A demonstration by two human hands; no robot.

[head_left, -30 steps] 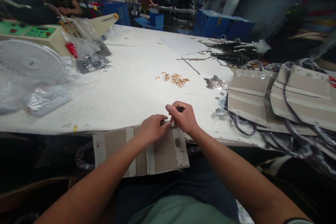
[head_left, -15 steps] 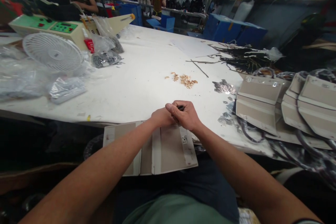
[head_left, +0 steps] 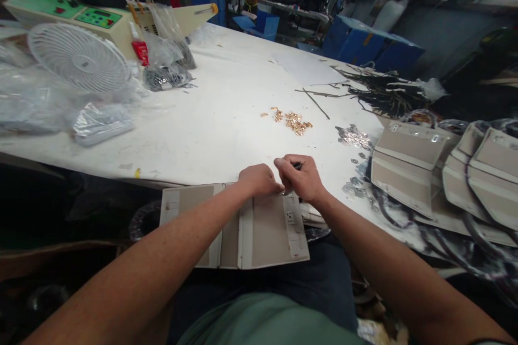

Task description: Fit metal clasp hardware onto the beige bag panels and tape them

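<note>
A beige bag panel (head_left: pixel 269 232) with pale strips lies across my lap, against the table's front edge. My right hand (head_left: pixel 301 177) is closed in a fist round a black-handled tool (head_left: pixel 297 165), whose lower end points down at the panel's far right corner. Beside it, my left hand (head_left: pixel 261 180) is curled over the panel's far edge, fingertips pressed together near the tool's lower end. What those fingertips hold, if anything, is hidden. A small metal fitting (head_left: pixel 290 218) sits on the panel's right-hand strip.
On the white table (head_left: pixel 210 135) lie gold-coloured fittings (head_left: pixel 297 123) and flat silver pieces (head_left: pixel 354 136). Several beige bag pieces (head_left: pixel 404 156) with wrapped handles are stacked at right. A white fan (head_left: pixel 81 59), plastic bags and a machine (head_left: pixel 97 17) stand at left. Another person works beyond.
My right hand has moved right and away from my left hand, with the tool still in its fist. The left hand has shifted slightly right. The camera view has tilted down somewhat.
</note>
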